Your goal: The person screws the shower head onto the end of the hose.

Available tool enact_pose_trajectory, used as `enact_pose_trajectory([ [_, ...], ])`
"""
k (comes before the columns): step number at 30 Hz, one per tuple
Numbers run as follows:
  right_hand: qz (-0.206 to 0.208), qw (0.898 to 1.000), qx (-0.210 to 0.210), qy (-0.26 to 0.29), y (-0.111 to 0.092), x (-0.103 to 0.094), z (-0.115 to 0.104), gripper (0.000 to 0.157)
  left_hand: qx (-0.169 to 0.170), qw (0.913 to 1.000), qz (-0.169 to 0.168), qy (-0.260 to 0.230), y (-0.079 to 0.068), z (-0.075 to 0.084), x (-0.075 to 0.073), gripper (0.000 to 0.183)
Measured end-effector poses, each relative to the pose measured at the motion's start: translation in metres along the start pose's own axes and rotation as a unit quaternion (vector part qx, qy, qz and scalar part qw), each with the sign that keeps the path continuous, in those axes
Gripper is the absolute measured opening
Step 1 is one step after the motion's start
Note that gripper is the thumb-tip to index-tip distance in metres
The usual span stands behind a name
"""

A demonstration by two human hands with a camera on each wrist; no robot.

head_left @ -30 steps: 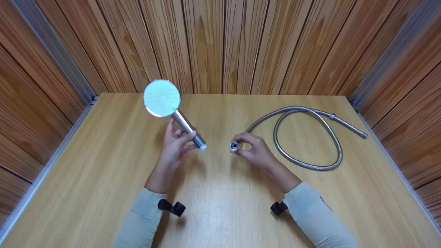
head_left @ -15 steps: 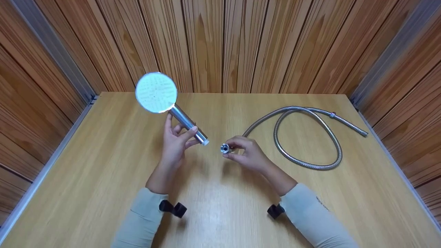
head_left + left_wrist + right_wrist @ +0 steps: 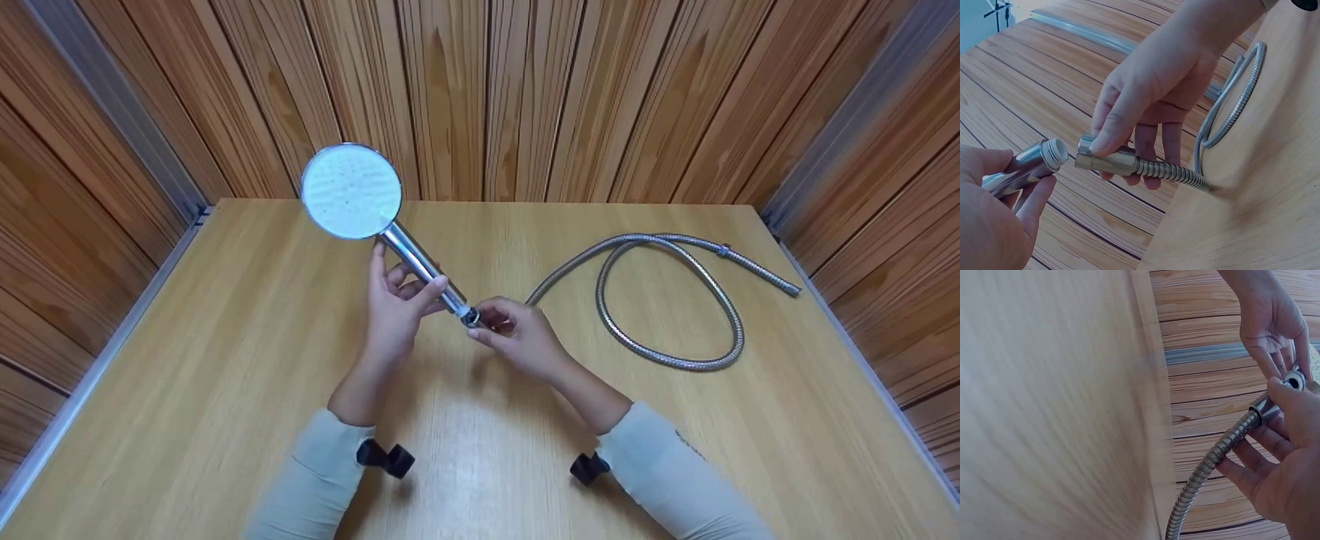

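Observation:
My left hand [image 3: 395, 315] grips the chrome handle of a round shower head [image 3: 351, 191], its pale spray face turned up toward the head camera. At the lower end of the handle, a white threaded end [image 3: 1054, 153] shows in the left wrist view. My right hand [image 3: 519, 337] pinches the metal end nut [image 3: 1107, 156] of a flexible shower hose [image 3: 670, 364] between thumb and fingers. In the left wrist view a small gap separates the thread from the nut, which point toward each other. The nut's open mouth [image 3: 1294, 381] shows in the right wrist view.
The rest of the hose lies in a loop on the right of the wooden table [image 3: 225, 337], its far end [image 3: 789, 288] near the right edge. Wood-plank walls [image 3: 450, 97] stand behind and at both sides. Each sleeve carries a black wrist camera [image 3: 386, 457].
Both hands have drawn together: the right has moved left with the hose nut. The left has moved slightly right, raising the shower head, so the handle's end now meets the nut in the head view.

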State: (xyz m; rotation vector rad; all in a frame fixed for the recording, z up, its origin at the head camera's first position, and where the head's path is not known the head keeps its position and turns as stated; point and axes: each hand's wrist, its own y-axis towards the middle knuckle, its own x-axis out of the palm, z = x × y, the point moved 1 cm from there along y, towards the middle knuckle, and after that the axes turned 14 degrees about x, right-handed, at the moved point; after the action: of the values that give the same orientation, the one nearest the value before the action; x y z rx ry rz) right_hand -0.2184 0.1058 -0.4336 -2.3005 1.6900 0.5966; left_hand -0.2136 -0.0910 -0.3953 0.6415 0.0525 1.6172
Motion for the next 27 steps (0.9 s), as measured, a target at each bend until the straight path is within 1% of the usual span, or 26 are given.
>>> enact_pose_trajectory([
  [5, 0.004, 0.999, 0.031, 0.020, 0.000, 0.001, -0.005, 0.024, 0.026, 0.9995, -0.005, 0.015, -0.001, 0.000, 0.003, 0.093],
  [7, 0.001, 0.999, 0.040, 0.023, 0.000, 0.000, -0.007, 0.024, 0.039, 0.9990, -0.007, 0.022, -0.001, 0.000, 0.004, 0.093],
  [10, 0.001, 0.999, 0.048, 0.023, -0.001, 0.000, -0.011, 0.024, 0.049, 0.9984, -0.008, 0.029, -0.002, -0.001, 0.005, 0.094],
  [18, 0.014, 0.997, 0.070, 0.011, -0.001, -0.002, -0.014, 0.021, 0.053, 0.9977, -0.004, 0.042, -0.003, -0.001, 0.008, 0.096],
  [27, 0.037, 0.997, 0.061, 0.011, -0.001, 0.000, -0.016, 0.020, 0.058, 0.9963, 0.002, 0.064, -0.001, -0.004, 0.007, 0.096],
])
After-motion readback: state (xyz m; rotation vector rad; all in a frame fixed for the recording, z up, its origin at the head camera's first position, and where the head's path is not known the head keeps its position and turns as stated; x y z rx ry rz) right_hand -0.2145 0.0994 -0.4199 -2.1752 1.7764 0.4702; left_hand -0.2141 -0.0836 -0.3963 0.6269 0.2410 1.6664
